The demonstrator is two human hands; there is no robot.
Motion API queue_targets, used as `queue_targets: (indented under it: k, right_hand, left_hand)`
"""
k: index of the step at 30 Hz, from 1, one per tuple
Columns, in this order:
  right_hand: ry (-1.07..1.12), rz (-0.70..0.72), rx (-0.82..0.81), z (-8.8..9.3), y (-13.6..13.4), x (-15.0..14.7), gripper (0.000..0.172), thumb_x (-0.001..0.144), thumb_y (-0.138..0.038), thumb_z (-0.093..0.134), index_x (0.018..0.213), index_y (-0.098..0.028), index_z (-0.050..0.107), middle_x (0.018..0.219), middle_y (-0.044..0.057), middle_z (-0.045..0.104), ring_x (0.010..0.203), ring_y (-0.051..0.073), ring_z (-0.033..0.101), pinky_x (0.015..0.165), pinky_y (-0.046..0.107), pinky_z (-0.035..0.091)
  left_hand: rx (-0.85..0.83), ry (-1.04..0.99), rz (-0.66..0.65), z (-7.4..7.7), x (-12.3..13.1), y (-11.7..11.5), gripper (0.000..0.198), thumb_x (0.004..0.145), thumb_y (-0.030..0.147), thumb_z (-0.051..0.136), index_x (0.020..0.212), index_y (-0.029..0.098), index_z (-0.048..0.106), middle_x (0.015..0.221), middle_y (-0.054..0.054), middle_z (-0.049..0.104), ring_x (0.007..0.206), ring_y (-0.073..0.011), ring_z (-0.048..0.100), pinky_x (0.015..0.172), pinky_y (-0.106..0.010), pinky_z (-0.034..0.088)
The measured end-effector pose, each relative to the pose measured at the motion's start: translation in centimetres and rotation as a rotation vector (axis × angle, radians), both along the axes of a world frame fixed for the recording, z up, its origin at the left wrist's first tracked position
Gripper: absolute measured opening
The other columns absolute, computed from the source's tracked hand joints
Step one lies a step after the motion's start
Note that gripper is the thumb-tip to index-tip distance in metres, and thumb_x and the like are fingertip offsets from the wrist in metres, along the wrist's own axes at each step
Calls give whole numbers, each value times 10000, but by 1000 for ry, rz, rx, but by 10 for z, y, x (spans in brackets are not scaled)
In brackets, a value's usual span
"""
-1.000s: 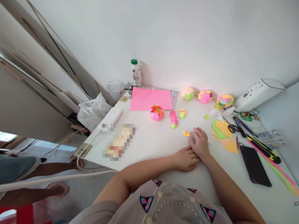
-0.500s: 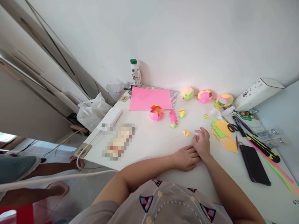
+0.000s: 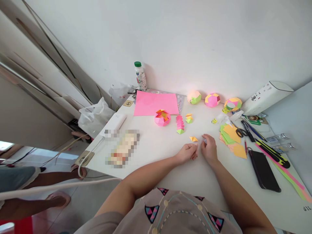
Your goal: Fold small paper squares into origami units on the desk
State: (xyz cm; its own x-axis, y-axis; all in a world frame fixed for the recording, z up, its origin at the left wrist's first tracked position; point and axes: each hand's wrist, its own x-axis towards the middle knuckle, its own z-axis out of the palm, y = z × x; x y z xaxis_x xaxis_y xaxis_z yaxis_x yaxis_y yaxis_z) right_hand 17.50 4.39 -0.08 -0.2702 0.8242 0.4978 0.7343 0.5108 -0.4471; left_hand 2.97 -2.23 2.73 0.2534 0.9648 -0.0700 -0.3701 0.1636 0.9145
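Note:
My left hand [image 3: 187, 152] rests on the white table [image 3: 158, 149] with its fingers curled in a loose fist; nothing shows in it. My right hand [image 3: 208, 149] lies just to its right, fingers bent and pinched on a small pale piece of paper [image 3: 204, 140] at the fingertips. A small orange folded paper unit [image 3: 193, 139] lies on the table just beyond both hands, apart from them. Further back stand a row of pink folded units [image 3: 180, 123] with a green one at its end, and a pink paper ball [image 3: 162, 117].
A pink sheet [image 3: 156, 103] and a green-capped bottle [image 3: 139, 76] sit at the back. Three paper balls [image 3: 212, 99] line the wall. Orange and green paper squares [image 3: 231, 138], scissors [image 3: 240, 131], pens and a black phone [image 3: 263, 169] lie right. Another person's legs [image 3: 39, 182] show at left.
My left hand lifted from lying flat under the right wrist and moved forward, curling into a fist. My right hand shifted slightly and pinched a pale paper piece.

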Motion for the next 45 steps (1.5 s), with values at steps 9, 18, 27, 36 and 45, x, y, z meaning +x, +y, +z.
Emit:
queue_targets:
  k: [9,18,27,36,45]
  right_hand:
    - [206,51,65,16,-9,-10,227,814,-145,440,994,-157,578,1060,134,613,1015,233,578,840,422,512]
    - [309,361,31,49,-57,-30,446,768,-35,423,1180,-192,493,1198,131,553,1144,242,523,896,440,500]
    - [280,496,90,50,-77,-37,574,745,8,427,1274,-215,428,1256,125,513,1200,259,479,927,482,490]
    - [309,469,34,54,-74,-28,491,775,-39,496,1231,-219,455,1271,127,487,1226,275,444,972,511,436]
    - [318,373,-256,53,-78,-24,369,833,-187,506,1199,-211,467,1141,106,578,1034,213,576,878,379,505]
  left_hand:
    - [-107,-233,-46,0,-8,9,515,811,546,464,483,150,491,347,29,428,449,-114,502,723,-353,464]
    - [-128,-134,-44,29,-5,-10,296,739,385,641,875,130,580,841,-40,604,824,-147,579,796,-303,445]
    - [-144,-40,32,45,-14,-33,290,664,330,703,824,127,570,743,-18,594,736,-157,595,709,-305,469]
    - [-198,3,74,44,-23,-29,409,707,460,661,917,115,596,795,-80,653,747,-180,633,714,-333,484]
    - [-233,-57,21,46,-31,-28,489,774,549,539,950,98,610,793,-125,693,776,-219,654,741,-344,470]
